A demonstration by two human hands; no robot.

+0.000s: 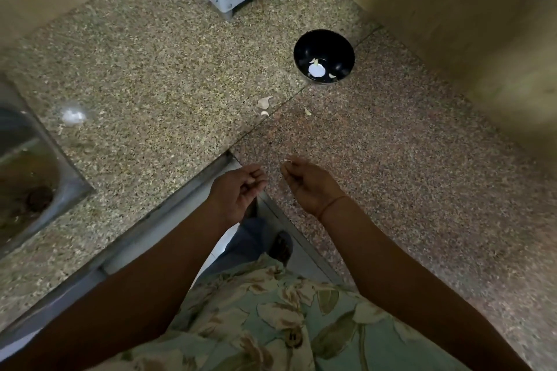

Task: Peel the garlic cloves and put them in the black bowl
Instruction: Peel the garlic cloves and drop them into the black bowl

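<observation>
Head view — garlic peeling at a granite counter corner, both hands hovering by the near counter edge.
Right hand [307, 184] is pinching a small pale scrap [288, 161] at its fingertips — skin or clove, too small to tell. Left hand [241, 187] is curling its fingers inward; whether anything is sitting inside, I cannot tell. Black bowl [304, 51] is sitting well ahead near the wall, holding a few pale cloves [332, 76]. One garlic clove [264, 102] and a smaller piece [265, 113] are lying on the counter [150, 69] between hands and bowl. Reading this as mid-task, between cloves; the next move is likely calling for dropping the scrap and reaching forward for the loose clove.
</observation>
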